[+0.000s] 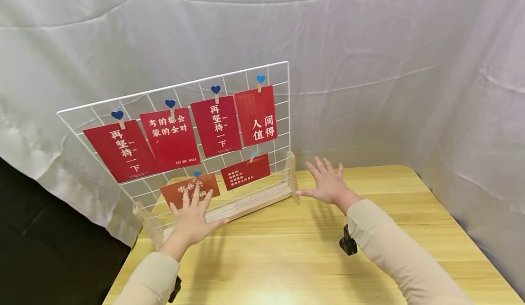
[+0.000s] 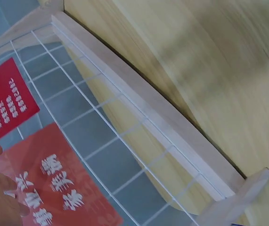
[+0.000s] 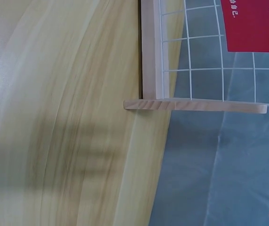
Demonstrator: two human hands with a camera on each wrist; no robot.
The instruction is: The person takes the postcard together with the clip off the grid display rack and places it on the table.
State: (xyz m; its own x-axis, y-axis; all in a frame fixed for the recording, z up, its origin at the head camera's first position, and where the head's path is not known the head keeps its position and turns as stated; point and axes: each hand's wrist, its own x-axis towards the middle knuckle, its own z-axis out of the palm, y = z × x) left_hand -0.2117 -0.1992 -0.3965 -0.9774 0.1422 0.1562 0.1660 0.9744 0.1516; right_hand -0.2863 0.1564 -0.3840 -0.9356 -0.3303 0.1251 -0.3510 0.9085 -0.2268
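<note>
A white wire grid (image 1: pixel 289 109) stands in a wooden base (image 1: pixel 246 208) on the table. Four red cards hang in its upper row, among them one at the right end (image 1: pixel 256 116), each under a heart-topped clip such as the dark blue one (image 1: pixel 215 89). Lower down hang an orange-red card (image 2: pixel 54 176) and a small red card (image 1: pixel 246 172). My left hand (image 1: pixel 192 220), fingers spread, overlaps the orange-red card in the head view and holds nothing. To the right of the base's end piece (image 3: pixel 195 106), my right hand (image 1: pixel 328 184) hovers with fingers spread, holding nothing.
The light wooden table (image 1: pixel 266 268) lies under both hands. Behind it hangs a grey-white curtain (image 1: pixel 361 68), close to the table's back edge. A dark area (image 1: pixel 45 232) is at the left. A small black device (image 1: pixel 348 241) sits under the right wrist.
</note>
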